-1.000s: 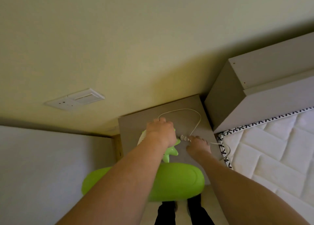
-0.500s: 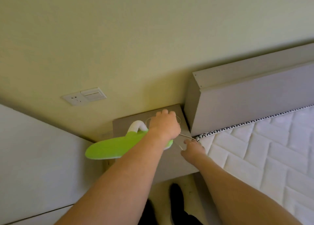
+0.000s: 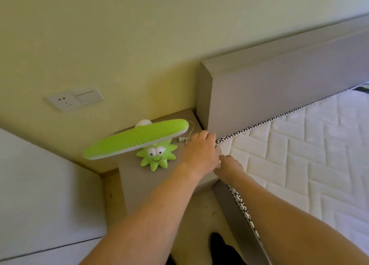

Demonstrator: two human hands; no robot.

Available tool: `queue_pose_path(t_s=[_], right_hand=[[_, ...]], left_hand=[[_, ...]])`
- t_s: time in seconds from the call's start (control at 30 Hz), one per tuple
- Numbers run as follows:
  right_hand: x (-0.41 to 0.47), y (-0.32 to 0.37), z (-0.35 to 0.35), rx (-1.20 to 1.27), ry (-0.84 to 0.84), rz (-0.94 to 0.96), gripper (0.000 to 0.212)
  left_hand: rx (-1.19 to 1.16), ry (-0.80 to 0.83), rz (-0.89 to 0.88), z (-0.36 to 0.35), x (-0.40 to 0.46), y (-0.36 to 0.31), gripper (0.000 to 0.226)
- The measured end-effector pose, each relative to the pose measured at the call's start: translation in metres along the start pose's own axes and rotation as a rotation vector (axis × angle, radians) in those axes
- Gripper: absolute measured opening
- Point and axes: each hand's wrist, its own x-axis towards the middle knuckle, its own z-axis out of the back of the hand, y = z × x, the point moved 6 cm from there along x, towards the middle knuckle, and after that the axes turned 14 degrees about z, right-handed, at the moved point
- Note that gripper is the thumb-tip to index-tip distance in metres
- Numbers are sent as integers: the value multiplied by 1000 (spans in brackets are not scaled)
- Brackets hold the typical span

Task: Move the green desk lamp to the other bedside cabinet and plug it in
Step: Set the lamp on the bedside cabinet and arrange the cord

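Note:
The green desk lamp stands upright on the grey bedside cabinet. It has a star-shaped base with a cartoon face and a long green head on a white neck. Its white cord loops behind the base, and the plug lies on the cabinet top. My left hand hovers just right of the lamp, off it, fingers curled down over the cord near the plug. My right hand is at the mattress corner, pinching a loop of the cord.
A white wall socket and switch plate sit on the wall up and left of the cabinet. The grey headboard and white quilted mattress fill the right. A pale grey surface is at left. Bare floor lies below the cabinet.
The lamp was carried in my left hand and has been set down on the cabinet. My left hand has let go of it and moved right toward the cord. The view swung left.

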Motion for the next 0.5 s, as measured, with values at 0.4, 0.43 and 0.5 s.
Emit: queue_pose_path(t_s=[0.4, 0.43, 0.5], right_hand=[[158, -26, -79, 102, -377, 278, 55], [171, -27, -82, 90, -408, 305, 55], [196, -32, -95, 43, -502, 362, 56]], left_hand=[[80, -247, 46, -162, 79, 114, 38], [84, -267, 51, -170, 85, 122, 39], [115, -333, 45, -191, 96, 140, 39]])
